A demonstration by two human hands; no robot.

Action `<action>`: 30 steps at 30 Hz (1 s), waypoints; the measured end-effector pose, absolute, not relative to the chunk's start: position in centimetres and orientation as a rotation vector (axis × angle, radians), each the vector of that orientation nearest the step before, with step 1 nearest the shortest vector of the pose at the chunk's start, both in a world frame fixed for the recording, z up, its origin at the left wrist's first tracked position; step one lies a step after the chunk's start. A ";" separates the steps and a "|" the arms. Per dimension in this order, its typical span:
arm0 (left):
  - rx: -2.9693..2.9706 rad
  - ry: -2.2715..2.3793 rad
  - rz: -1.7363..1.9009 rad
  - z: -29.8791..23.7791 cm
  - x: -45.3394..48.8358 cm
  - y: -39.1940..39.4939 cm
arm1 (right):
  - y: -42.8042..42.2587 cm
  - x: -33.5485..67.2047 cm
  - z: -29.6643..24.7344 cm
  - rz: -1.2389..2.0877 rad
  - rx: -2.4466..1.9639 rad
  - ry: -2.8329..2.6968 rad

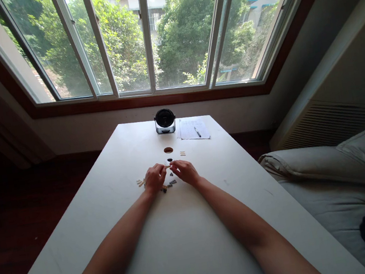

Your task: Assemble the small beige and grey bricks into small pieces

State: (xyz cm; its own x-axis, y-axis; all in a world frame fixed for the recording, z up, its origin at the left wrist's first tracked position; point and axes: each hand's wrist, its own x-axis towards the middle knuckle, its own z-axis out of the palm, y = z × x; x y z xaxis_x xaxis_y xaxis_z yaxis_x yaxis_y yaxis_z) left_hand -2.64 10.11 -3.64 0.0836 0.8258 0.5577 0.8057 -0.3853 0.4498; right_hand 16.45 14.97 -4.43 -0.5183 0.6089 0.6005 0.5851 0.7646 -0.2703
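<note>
Over the far half of the white table (190, 236), my left hand (155, 177) and my right hand (184, 172) almost meet at the fingertips. Between them is a thin tan building-block piece (167, 166), with the fingers of both hands pinched on its ends. Loose tan blocks (140, 182) lie left of my left hand, partly hidden by it. Several small grey and black blocks (173, 182) are scattered just below and between the hands. To the upper right of my right hand sits a group of tan pieces (182, 153).
A small black fan (165, 120) stands at the table's far edge, beside paper sheets (191, 129) with a pen (197, 131) on them. A round hole (168, 150) pierces the tabletop, with a white ring-shaped object (166, 161) nearer me. A cushioned seat (332, 197) adjoins the right side.
</note>
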 end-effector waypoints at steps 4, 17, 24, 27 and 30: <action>2.289 1.720 1.217 -3.7 -2.7 10.1 | 15.0 16.4 -4.5 0.040 -0.893 -2.256; 2.271 1.720 1.185 -3.5 -2.7 10.1 | 15.2 16.4 -4.8 0.012 -0.865 -2.244; 2.230 1.744 1.184 -3.6 -2.6 10.1 | 16.6 17.0 -5.7 0.119 -0.925 -2.120; 2.221 1.746 1.170 -3.6 -2.6 10.2 | 18.2 18.0 -6.2 0.150 -1.098 -1.945; 2.218 1.756 1.134 -3.7 -2.6 10.2 | 20.0 19.1 -6.5 0.120 -1.291 -1.793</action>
